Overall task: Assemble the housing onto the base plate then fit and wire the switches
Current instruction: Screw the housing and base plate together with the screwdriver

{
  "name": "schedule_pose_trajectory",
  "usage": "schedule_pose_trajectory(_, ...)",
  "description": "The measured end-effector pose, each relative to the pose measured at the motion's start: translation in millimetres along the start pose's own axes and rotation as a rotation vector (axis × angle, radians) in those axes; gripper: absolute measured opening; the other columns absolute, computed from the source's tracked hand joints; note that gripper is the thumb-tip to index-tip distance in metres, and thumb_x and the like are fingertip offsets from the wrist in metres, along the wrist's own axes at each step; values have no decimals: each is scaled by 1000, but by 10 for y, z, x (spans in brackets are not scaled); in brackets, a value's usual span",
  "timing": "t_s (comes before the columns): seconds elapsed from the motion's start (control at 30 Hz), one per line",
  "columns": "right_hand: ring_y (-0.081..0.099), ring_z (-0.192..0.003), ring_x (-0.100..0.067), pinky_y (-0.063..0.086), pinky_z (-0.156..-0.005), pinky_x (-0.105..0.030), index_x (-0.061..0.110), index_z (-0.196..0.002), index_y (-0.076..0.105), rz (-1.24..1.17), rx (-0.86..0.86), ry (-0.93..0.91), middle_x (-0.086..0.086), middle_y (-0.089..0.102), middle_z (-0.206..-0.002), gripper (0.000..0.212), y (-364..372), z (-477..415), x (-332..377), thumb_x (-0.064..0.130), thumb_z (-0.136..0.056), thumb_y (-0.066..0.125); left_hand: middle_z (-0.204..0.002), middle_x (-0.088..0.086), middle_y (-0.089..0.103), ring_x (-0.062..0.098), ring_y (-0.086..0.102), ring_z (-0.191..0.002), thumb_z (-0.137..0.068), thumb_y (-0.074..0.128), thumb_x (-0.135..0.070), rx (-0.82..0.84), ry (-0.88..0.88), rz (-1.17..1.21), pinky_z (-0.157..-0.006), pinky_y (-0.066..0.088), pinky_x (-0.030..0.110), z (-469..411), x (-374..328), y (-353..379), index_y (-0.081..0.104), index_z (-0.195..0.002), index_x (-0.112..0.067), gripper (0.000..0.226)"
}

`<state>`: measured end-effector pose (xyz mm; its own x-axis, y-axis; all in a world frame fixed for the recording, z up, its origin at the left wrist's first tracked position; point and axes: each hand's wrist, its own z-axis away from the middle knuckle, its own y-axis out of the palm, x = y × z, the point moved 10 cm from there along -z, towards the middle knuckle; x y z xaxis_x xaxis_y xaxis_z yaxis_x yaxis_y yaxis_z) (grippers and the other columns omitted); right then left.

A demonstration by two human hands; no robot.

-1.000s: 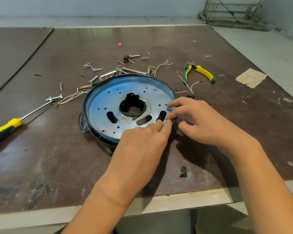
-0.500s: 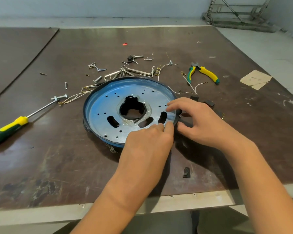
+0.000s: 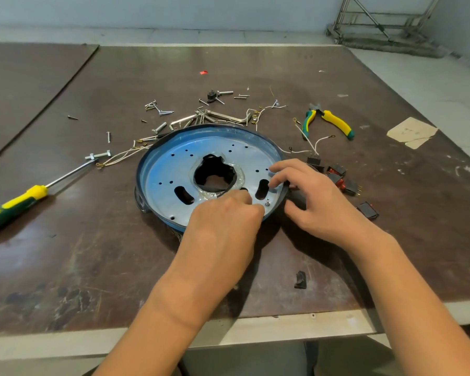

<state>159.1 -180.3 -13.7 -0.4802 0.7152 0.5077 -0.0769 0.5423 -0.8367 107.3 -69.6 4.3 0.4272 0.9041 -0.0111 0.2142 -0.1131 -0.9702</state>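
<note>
Dark brown worktop, scuffed and pale-edged, fills the head view, with grey floor and a metal rack [image 3: 377, 20] beyond.

At its centre lies the round, blue-tinted sheet-metal base plate [image 3: 174, 169], drilled with small holes and slots around a jagged central opening. It sits on the dark housing [image 3: 139, 199], which shows only as a lip at the plate's 8 o'clock.

A small silver screw [image 3: 267, 202] stands upright in a hole near the rim at 4 o'clock.

The left hand [image 3: 223, 234] comes in from 5 o'clock, knuckles up and fingers curled close together just beside the screw. I cannot tell whether they pinch anything.

The right hand [image 3: 318, 202] reaches from 3 o'clock. Its fingers are spread and lightly bent over the rim, and its thumb is low outside the edge, gripping nothing that I can see.

- **3 o'clock:** black rocker switches with red faces [image 3: 337, 175] lie off the plate.
- **1 o'clock:** yellow-and-green pliers [image 3: 329, 120].
- **12 o'clock:** loose silver screws and bolts [image 3: 160, 112] with bent hex keys [image 3: 223, 118].
- **9 o'clock:** a yellow-and-green screwdriver [image 3: 17, 204] and thin white wires [image 3: 120, 158].

I judge the plate to be light, stiff and probably slick under its film, with thin edges. It is best steadied at the rim from opposite sides. The screw is tiny and liable to tip or roll, so it should be held by its head.
</note>
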Motion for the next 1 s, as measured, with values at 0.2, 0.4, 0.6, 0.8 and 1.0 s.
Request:
schedule_pose_trajectory(0.2,53,-119,-7,43,-92,-19,32,-131,54,115,95,76,13,55,-133,51,-75,58,70,9,-86,63,-109,-7,59,18,62,-89,-84,67,-22,93,-36,138,-74,56,35,6,143,25,69,-97,-27,14)
schedule_pose_trajectory(0.4,51,-127,-8,40,-105,-30,42,-140,42,321,297,121,17,54,-139,55,-91,245,400,28,-91,61,-110,-12,59,20,63,-94,-77,73,-18,176,-86,69,-74,57,37,60,316,13,68,-90,-32,20)
schedule_pose_trajectory(0.6,54,-117,-11,45,-99,-33,43,-142,37,406,376,163,14,60,-130,49,-149,335,577,40,-95,53,-109,-17,60,14,61,-94,-75,74,-56,138,-43,117,-72,56,37,56,346,-51,68,-86,-34,26)
schedule_pose_trajectory(0.8,63,-93,-11,56,-84,-38,44,-132,49,334,217,206,10,68,-110,34,-308,254,558,36,-99,48,-109,-18,58,12,60,-91,-73,72,-62,111,-6,116,-69,52,32,47,311,-75,65,-94,-39,32)
schedule_pose_trajectory(1.0,54,-76,9,40,-63,-8,32,-97,76,113,-15,36,23,60,-75,12,-421,40,702,25,-90,70,-113,-19,58,12,61,-95,-77,74,-54,118,47,84,-72,54,34,19,303,-67,71,-98,-40,25)
